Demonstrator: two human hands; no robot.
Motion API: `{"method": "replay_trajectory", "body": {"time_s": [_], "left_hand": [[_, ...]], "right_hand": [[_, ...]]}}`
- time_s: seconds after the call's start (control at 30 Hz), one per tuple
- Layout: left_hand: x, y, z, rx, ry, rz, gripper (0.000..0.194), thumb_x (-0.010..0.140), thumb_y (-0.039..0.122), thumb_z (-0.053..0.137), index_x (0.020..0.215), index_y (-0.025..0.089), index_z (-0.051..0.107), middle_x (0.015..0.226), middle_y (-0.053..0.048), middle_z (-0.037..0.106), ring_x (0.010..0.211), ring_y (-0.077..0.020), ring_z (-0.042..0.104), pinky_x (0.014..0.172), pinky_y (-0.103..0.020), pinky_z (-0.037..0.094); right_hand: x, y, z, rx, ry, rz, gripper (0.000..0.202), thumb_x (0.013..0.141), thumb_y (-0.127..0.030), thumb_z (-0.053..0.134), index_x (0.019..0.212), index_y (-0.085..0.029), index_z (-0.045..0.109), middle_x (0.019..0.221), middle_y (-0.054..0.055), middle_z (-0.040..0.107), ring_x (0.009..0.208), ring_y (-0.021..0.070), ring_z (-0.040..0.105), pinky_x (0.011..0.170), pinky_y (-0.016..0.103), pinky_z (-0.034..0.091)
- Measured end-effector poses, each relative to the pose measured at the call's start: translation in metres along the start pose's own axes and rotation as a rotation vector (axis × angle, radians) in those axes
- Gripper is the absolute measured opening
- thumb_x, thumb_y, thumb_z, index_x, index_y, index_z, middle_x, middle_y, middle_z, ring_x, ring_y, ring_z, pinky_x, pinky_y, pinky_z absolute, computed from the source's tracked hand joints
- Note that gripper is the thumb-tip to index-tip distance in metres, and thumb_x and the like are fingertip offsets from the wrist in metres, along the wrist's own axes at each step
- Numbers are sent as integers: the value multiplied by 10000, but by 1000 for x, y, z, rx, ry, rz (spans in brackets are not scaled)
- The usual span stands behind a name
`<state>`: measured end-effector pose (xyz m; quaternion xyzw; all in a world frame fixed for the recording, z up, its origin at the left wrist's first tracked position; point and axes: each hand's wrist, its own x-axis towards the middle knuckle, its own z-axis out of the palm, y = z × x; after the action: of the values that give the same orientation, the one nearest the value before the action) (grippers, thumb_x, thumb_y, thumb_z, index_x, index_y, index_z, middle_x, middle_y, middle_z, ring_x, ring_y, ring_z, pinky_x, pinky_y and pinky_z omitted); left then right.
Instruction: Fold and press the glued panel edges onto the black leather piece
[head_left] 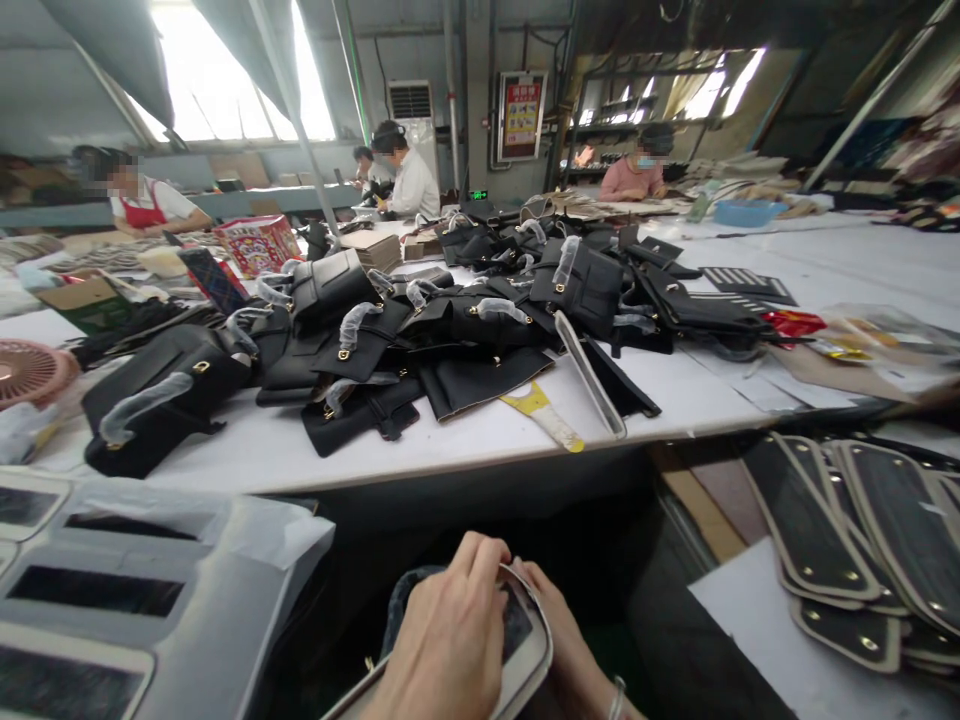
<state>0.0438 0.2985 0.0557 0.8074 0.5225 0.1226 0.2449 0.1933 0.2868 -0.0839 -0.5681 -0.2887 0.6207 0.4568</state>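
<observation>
My left hand (454, 635) is closed on the near side of a dark bag panel with a pale edge (541, 655), low in the middle of the view. Its fingers curl over the panel's upper edge. My right hand (566, 640) grips the same panel from the far right side, with the fingertips at the rim close to those of my left hand. Part of the panel is hidden behind my left hand. Beyond, on the white table (262, 470), lies a heap of black handbags (577, 285) with wrapped handles.
Dark pale-edged panels are stacked (892, 530) at the right. More panels (90, 590) lie on a grey surface at the left. A yellow-ended tool (547, 412) rests near the table's front edge. A pink fan (30, 372) stands far left. Several people work beyond the table.
</observation>
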Motion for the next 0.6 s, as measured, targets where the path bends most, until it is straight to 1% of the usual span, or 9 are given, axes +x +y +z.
{"method": "replay_trajectory", "body": {"time_s": [0.07, 0.13, 0.2, 0.27, 0.33, 0.37, 0.43, 0.53, 0.6], "left_hand": [[11, 4, -14, 32, -71, -9, 378, 863, 104, 384, 1122, 271, 602, 1094, -23, 657, 805, -201, 702, 688, -315, 529], [24, 5, -23, 85, -156, 42, 351, 844, 123, 405, 983, 259, 698, 1007, -34, 702, 781, -239, 709, 666, -342, 525], [37, 3, -29, 106, -220, 100, 303, 797, 145, 458, 837, 232, 745, 888, -60, 736, 775, -285, 711, 646, -368, 517], [47, 0, -33, 88, -242, 151, 292, 739, 149, 505, 836, 221, 770, 853, -88, 755, 801, -321, 710, 667, -399, 516], [54, -4, -35, 66, -261, 198, 306, 712, 149, 521, 859, 208, 783, 859, -113, 765, 845, -343, 707, 713, -426, 518], [56, -6, -35, 47, -271, 220, 317, 709, 149, 521, 874, 206, 786, 877, -116, 769, 867, -341, 706, 743, -429, 520], [59, -13, -32, -11, -301, 264, 348, 714, 142, 515, 922, 221, 783, 925, -91, 776, 902, -305, 709, 784, -387, 525], [60, -24, -23, -115, -345, 317, 387, 746, 133, 491, 988, 250, 769, 962, -44, 780, 903, -227, 716, 776, -285, 523], [58, -30, -17, -158, -344, 330, 378, 767, 132, 477, 986, 232, 768, 951, -55, 779, 886, -216, 716, 769, -268, 522]], "right_hand": [[-13, -16, -10, -108, 15, -89, 500, 768, -677, 629, 855, -189, 694, 850, 43, 661, 842, 214, 608, 751, 290, 482], [-30, -32, -15, -245, 5, -248, 464, 862, -625, 547, 963, -206, 716, 936, 59, 666, 906, 222, 615, 797, 291, 479], [-45, -42, -13, -373, 9, -409, 391, 886, -552, 560, 1021, -223, 723, 916, 51, 654, 842, 203, 619, 748, 270, 481], [-55, -44, -9, -453, 55, -509, 334, 862, -490, 626, 1052, -233, 724, 880, 41, 639, 766, 180, 608, 680, 242, 473], [-59, -42, -5, -509, 102, -562, 317, 855, -467, 646, 1048, -230, 732, 843, 41, 629, 708, 167, 599, 623, 228, 464], [-60, -41, -5, -527, 121, -583, 309, 861, -462, 641, 1039, -228, 737, 832, 42, 626, 690, 162, 599, 606, 225, 461], [-58, -38, -4, -559, 146, -617, 292, 867, -454, 638, 1019, -229, 745, 813, 38, 622, 660, 152, 602, 582, 219, 454], [-54, -38, -6, -596, 151, -651, 260, 874, -430, 638, 984, -226, 756, 771, 27, 615, 598, 132, 590, 538, 214, 436], [-51, -38, -6, -616, 145, -678, 241, 887, -409, 625, 960, -227, 764, 741, 21, 611, 576, 125, 585, 520, 210, 427]]}}
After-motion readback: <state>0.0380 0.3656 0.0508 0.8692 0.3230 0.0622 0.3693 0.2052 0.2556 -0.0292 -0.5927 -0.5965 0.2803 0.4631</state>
